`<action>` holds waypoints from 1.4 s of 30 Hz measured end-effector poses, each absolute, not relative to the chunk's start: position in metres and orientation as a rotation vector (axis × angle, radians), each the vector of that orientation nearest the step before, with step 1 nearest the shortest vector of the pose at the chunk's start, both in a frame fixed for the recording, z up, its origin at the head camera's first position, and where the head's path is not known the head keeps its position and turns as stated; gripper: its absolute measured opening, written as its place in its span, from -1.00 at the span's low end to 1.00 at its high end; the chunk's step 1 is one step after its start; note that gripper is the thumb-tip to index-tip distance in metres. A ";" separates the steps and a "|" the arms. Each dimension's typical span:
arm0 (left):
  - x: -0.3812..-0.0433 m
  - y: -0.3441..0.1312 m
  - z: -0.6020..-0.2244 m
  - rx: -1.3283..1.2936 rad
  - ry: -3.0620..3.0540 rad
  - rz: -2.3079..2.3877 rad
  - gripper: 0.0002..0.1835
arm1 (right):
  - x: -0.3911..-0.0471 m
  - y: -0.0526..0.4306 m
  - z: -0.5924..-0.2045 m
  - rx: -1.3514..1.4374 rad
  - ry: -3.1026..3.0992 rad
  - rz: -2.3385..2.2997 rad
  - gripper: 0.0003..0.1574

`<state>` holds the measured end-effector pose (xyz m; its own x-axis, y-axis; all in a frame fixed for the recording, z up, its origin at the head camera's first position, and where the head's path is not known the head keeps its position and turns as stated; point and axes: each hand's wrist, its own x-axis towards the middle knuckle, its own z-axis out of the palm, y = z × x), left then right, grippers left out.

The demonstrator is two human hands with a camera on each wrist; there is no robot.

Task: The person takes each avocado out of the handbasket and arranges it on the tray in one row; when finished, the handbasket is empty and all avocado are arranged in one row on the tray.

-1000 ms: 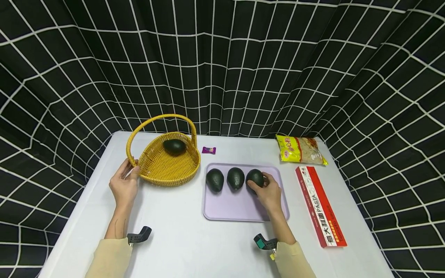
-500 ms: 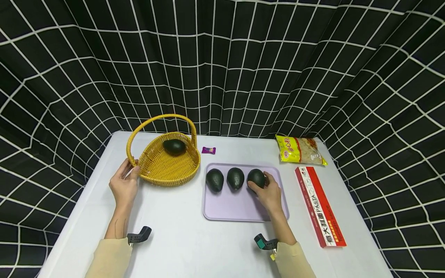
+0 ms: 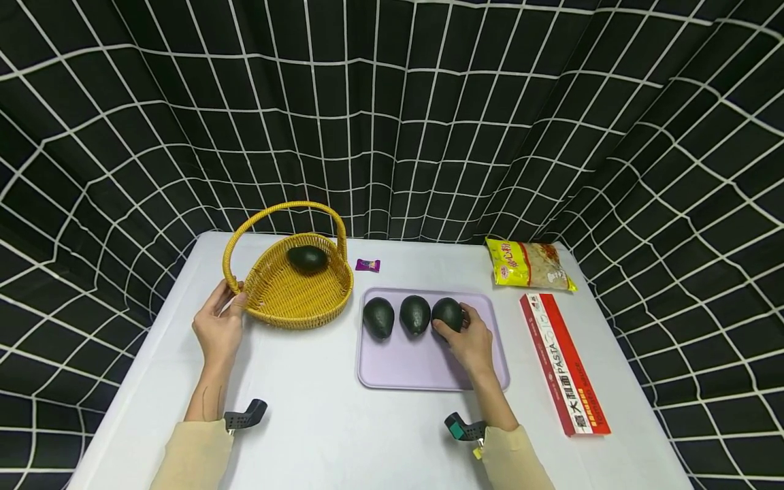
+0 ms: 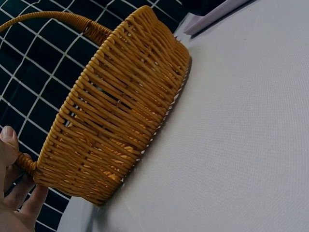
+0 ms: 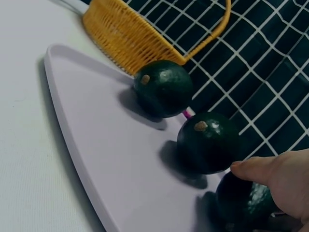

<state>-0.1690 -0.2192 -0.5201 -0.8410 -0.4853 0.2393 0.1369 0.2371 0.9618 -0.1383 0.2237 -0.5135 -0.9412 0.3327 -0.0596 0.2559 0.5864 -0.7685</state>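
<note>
Three dark green avocados lie in a row on a lilac tray (image 3: 398, 367). My right hand (image 3: 471, 340) grips the rightmost avocado (image 3: 447, 313) (image 5: 244, 203), thumb and fingers curled round it. The middle avocado (image 3: 415, 314) (image 5: 207, 142) and the left avocado (image 3: 378, 317) (image 5: 163, 88) lie beside it. A fourth avocado (image 3: 307, 258) lies in the yellow wicker basket (image 3: 294, 292) (image 4: 116, 121). My left hand (image 3: 219, 324) (image 4: 12, 193) holds the basket at the foot of its handle, on its left rim.
A small purple candy (image 3: 368, 265) lies behind the tray. A yellow snack bag (image 3: 529, 264) and a long red pasta box (image 3: 565, 361) lie at the right. The white table (image 3: 318, 422) is ringed by a black gridded curtain.
My right hand has shifted the rightmost avocado slightly left, toward the middle one. The left hand and basket have not moved.
</note>
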 end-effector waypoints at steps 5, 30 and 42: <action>-0.169 -0.219 -0.520 0.321 -2.011 -1.646 -0.47 | -0.138 0.223 -0.512 -0.498 -2.727 1.308 0.04; -0.169 -0.220 -0.520 0.336 -2.018 -1.646 -0.47 | -0.136 0.223 -0.507 -0.516 -2.766 1.286 0.15; -0.166 -0.219 -0.517 0.332 -2.038 -1.647 -0.47 | -0.140 0.221 -0.511 -0.524 -2.720 1.298 0.03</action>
<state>-0.1657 -0.2189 -0.5168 -0.8478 -0.4810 0.2231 0.1173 0.2401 0.9636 -0.1402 0.2211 -0.5109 -0.9380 0.3391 -0.0719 0.2692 0.5821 -0.7673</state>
